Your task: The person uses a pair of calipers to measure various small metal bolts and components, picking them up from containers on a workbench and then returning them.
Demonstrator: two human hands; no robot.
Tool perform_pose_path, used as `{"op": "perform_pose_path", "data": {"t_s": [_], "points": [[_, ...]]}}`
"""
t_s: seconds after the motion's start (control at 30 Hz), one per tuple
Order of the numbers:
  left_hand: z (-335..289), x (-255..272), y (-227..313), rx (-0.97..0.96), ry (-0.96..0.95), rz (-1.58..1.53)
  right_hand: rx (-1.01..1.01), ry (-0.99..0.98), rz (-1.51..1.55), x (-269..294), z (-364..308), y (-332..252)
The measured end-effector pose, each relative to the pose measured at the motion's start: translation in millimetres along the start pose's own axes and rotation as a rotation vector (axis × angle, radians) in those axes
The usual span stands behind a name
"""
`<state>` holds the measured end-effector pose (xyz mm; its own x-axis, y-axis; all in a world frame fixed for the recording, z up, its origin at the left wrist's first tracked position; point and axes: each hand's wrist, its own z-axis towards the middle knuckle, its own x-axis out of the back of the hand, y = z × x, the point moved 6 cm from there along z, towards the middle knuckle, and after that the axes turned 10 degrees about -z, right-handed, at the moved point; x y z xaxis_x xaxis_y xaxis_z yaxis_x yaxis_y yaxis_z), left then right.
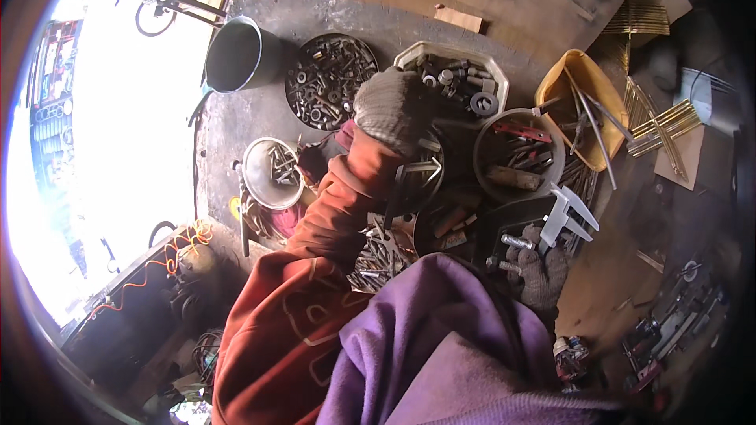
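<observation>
My left hand point(394, 110), in a grey knitted glove below an orange sleeve, reaches over the near-left edge of an octagonal white tray point(500, 71). Bolts, nuts and washers point(453, 79) fill that tray. The back of the glove hides the fingers and anything in them. Lower right, my gloved right hand point(543, 275) is closed around two silver bolts point(516, 242), which poke out to its left. A silver caliper point(563, 220) with jaws pointing right rises from the same fingers and looks gripped with them.
A round pan of small hardware point(331, 83) and a dark bucket point(240, 55) stand far left. Nearer is a white pail with bolts point(268, 173). On the right are a round tub of tools point(520, 157), a cut yellow container with rods point(579, 110) and bundled brass-coloured rods point(665, 130).
</observation>
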<state>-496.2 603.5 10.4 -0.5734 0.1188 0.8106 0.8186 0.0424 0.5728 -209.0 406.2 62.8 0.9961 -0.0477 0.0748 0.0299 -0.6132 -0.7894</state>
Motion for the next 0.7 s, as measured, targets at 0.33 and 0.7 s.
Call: {"op": "perform_pose_path", "data": {"t_s": [0.33, 0.7], "points": [[-121, 5, 82, 0.397, -0.593, -1.441, 0.003, 0.011, 0.014, -39, 8, -38], [-132, -12, 64, 0.495, -0.577, -1.475, 0.08, 0.073, -0.043, -41, 23, -26]]}}
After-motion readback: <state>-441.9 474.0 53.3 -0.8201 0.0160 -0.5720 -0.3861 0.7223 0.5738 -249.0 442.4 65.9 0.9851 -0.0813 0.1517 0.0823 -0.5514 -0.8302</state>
